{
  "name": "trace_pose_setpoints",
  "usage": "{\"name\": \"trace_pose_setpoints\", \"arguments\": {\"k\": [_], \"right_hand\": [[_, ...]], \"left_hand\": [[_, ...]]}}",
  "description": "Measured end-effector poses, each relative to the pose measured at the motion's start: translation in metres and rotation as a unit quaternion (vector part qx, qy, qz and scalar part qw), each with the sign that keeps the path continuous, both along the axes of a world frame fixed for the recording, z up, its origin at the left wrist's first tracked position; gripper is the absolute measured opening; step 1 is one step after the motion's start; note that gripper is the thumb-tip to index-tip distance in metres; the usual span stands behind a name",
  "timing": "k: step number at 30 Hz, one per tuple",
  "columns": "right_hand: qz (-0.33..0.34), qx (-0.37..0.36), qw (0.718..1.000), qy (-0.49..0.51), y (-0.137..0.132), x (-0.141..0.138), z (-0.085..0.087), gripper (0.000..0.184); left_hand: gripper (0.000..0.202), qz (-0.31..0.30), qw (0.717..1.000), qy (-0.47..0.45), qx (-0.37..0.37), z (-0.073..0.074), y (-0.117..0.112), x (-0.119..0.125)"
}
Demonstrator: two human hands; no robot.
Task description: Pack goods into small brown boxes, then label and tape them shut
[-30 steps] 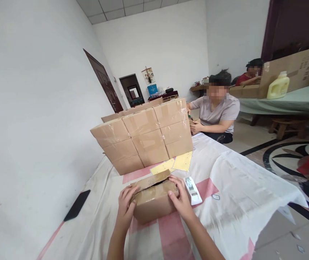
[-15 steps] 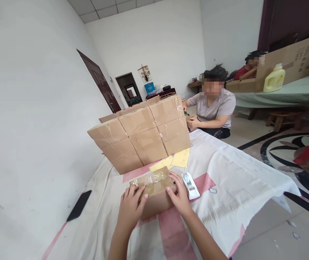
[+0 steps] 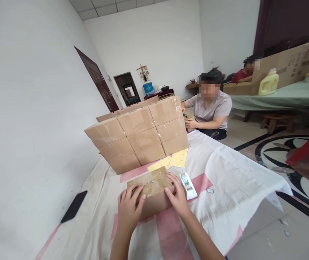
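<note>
A small cardboard box (image 3: 154, 200) with shiny tape over its top lies in front of me on the cloth. My left hand (image 3: 131, 202) grips its left end, fingers bent over the top and thumb near the front edge. At the right end, my right hand (image 3: 176, 194) holds the box the same way, fingers over the far corner and thumb on the front edge. Just right of that hand lies a white, long device (image 3: 188, 187) with a window in its top. Yellow sheets (image 3: 178, 159) lie beyond the box.
Taped cardboard boxes (image 3: 140, 139) stand stacked at the table's far side. A black flat object (image 3: 74, 206) lies at the left edge of the tablecloth (image 3: 225, 195). Behind the stack, a co-worker (image 3: 210, 108) handles something partly hidden. A yellow jug (image 3: 269, 83) stands on another table.
The view has shifted slightly, so most things sit a little further left. Both hands stay on the box, and the tape on its top now looks flatter.
</note>
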State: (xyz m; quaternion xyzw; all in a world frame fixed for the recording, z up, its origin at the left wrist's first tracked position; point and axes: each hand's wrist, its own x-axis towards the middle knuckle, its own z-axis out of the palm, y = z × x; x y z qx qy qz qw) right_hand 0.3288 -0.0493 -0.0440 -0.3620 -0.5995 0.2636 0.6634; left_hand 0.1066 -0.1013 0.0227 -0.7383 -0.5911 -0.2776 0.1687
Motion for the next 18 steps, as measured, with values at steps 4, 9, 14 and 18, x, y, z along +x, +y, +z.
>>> {"name": "trace_pose_setpoints", "arguments": {"k": [4, 9, 14, 18], "right_hand": [[0.007, -0.006, 1.000, -0.001, 0.0013, -0.0006, 0.0008, 0.044], [0.009, -0.008, 1.000, -0.001, 0.0010, -0.0006, 0.0004, 0.044], [0.005, -0.004, 1.000, -0.008, -0.0009, 0.0007, 0.0011, 0.044], [0.007, -0.006, 1.000, -0.012, -0.0028, 0.0019, 0.0024, 0.044]], "left_hand": [[0.033, -0.005, 1.000, 0.000, -0.001, -0.0015, 0.0019, -0.0025], [0.035, -0.004, 1.000, -0.007, -0.009, -0.0026, 0.0019, -0.0033], [0.036, 0.003, 0.999, -0.023, -0.028, -0.0014, 0.0005, -0.0014], [0.037, 0.007, 0.999, -0.034, -0.032, 0.0005, 0.0001, 0.0003]]}}
